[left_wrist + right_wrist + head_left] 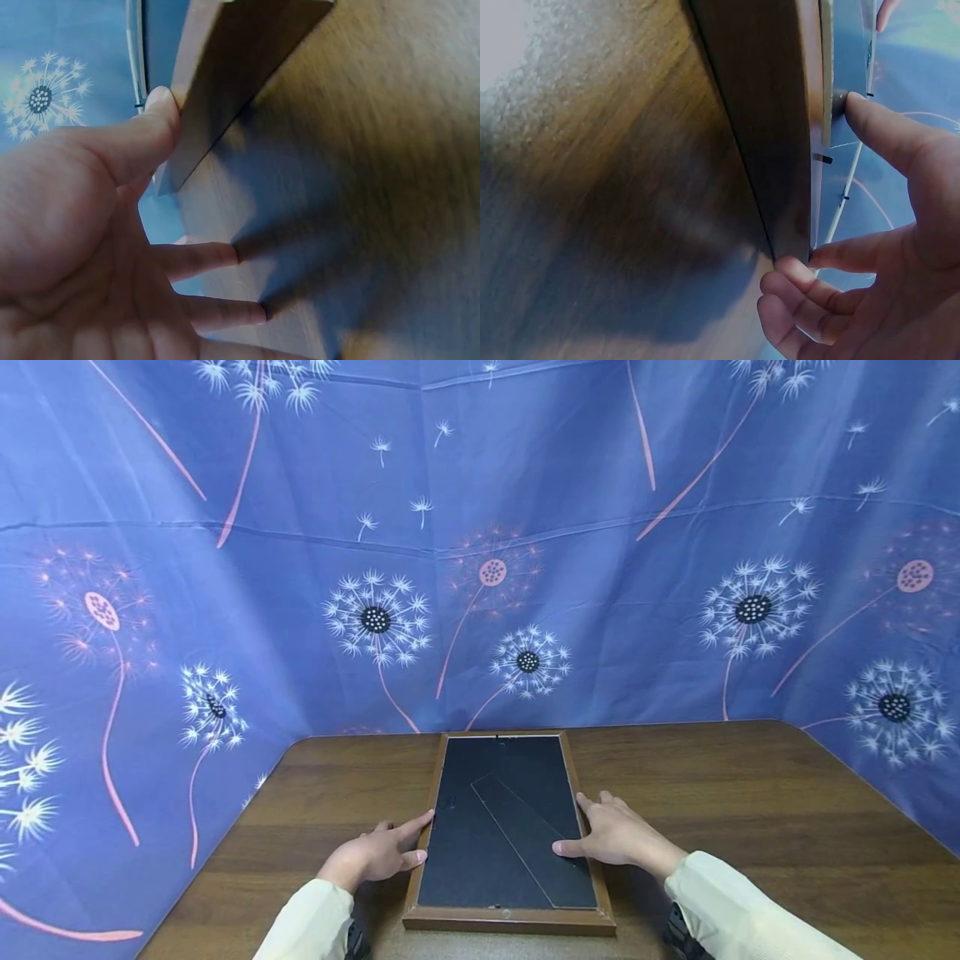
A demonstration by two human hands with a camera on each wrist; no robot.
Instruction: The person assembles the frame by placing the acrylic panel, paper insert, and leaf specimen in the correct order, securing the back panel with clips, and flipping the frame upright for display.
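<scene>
A picture frame (510, 920) with a brown wooden border lies face down on the table, its black backing board (472, 852) up. A long slanted stand leg (517, 827) lies flat against that board. My left hand (378, 853) touches the left border with thumb and index finger; in the left wrist view its other fingers (202, 259) are stretched out over the wood. On the opposite side, my right hand (622, 833) rests its thumb on the backing board while its fingers touch the right border. The right wrist view shows those fingers (799, 274) at the frame's outer side.
The brown wood-grain table (750, 810) extends to both sides of the frame. Behind it and along its sides hangs a blue cloth (615, 635) with a dandelion print. The frame's far end reaches near the table's back edge.
</scene>
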